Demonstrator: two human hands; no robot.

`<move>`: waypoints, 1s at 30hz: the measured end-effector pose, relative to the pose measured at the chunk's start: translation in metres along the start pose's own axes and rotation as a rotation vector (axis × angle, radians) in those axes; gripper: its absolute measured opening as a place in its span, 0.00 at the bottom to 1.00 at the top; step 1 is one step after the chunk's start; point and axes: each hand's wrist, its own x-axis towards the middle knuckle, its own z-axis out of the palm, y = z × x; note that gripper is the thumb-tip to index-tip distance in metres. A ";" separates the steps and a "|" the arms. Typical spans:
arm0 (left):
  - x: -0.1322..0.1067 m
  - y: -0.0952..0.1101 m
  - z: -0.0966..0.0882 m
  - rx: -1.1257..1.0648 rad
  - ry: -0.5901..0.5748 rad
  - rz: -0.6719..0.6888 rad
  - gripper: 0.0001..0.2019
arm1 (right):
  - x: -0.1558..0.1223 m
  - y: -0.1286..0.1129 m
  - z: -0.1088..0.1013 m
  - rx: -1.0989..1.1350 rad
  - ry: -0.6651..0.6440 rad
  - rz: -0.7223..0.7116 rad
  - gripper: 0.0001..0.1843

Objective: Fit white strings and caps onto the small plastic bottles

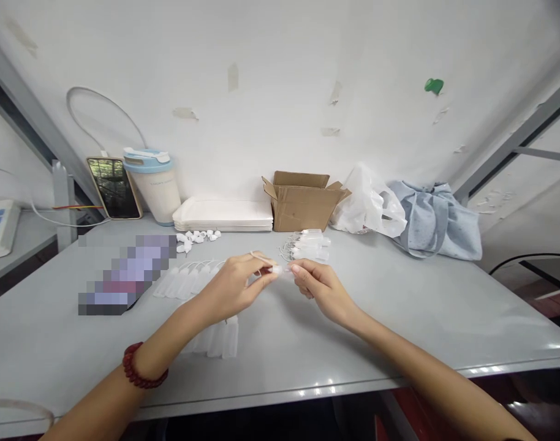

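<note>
Above the middle of the grey table, my left hand pinches a small white cap with a thin white cord. My right hand faces it, its fingers closed on a small translucent piece that meets the cap; fingertips hide most of it. Flat translucent tubes with cord loops lie in a row behind and left of my left hand. More translucent tubes lie below my left forearm, partly covered by it. Beyond my right hand is a pile of corded tubes.
Small white pieces lie near stacked white trays. Along the wall stand a phone, a tumbler, an open cardboard box, a plastic bag and a blue cloth bag. A blurred-out object lies left.
</note>
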 end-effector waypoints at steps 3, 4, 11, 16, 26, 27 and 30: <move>0.002 -0.015 -0.013 0.079 0.016 -0.164 0.13 | 0.002 0.002 -0.005 -0.299 0.107 -0.126 0.17; 0.003 -0.023 -0.019 0.142 0.036 -0.221 0.14 | 0.003 0.004 -0.008 -0.396 0.135 -0.168 0.17; -0.003 -0.091 -0.043 0.644 0.002 -0.471 0.19 | 0.013 0.024 -0.020 -1.023 0.183 -0.262 0.15; -0.009 -0.114 -0.041 0.708 -0.010 -0.532 0.20 | 0.015 0.016 -0.020 -1.261 0.055 -0.086 0.10; -0.013 -0.118 -0.040 0.709 -0.067 -0.497 0.15 | 0.013 0.009 -0.018 -1.427 -0.039 -0.036 0.07; -0.013 -0.118 -0.040 0.707 -0.073 -0.494 0.15 | 0.013 0.009 -0.017 -1.430 -0.042 -0.025 0.07; -0.011 -0.117 -0.040 0.712 -0.083 -0.508 0.16 | 0.013 0.006 -0.016 -1.446 -0.046 0.017 0.08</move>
